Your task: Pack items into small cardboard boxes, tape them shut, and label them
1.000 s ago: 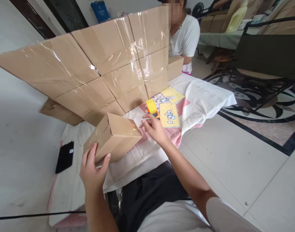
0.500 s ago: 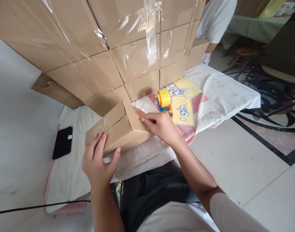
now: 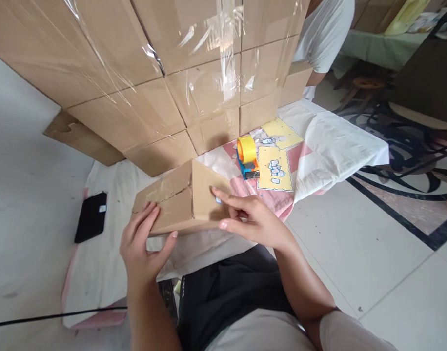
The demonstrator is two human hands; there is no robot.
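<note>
A small brown cardboard box (image 3: pixel 179 197) lies tilted at the near edge of the cloth-covered table (image 3: pixel 329 141). My left hand (image 3: pixel 143 243) grips its near left end, fingers on the end flaps and thumb under the edge. My right hand (image 3: pixel 247 219) rests on the box's right face, forefinger stretched out and pressing a small white sticker (image 3: pixel 218 200) onto the cardboard. Behind it stands an orange-and-blue tape dispenser (image 3: pixel 247 156) beside two yellow sticker sheets (image 3: pixel 274 168).
A tall stack of taped cardboard boxes (image 3: pixel 165 73) fills the back of the table. A black phone (image 3: pixel 91 223) lies on the cloth at left. Another person in a white shirt (image 3: pixel 326 34) sits behind the stack. Tiled floor lies to the right.
The view dropped and closed in on the table. My right hand moved from the tape dispenser area onto the box's right face, and the box turned slightly in my left hand.
</note>
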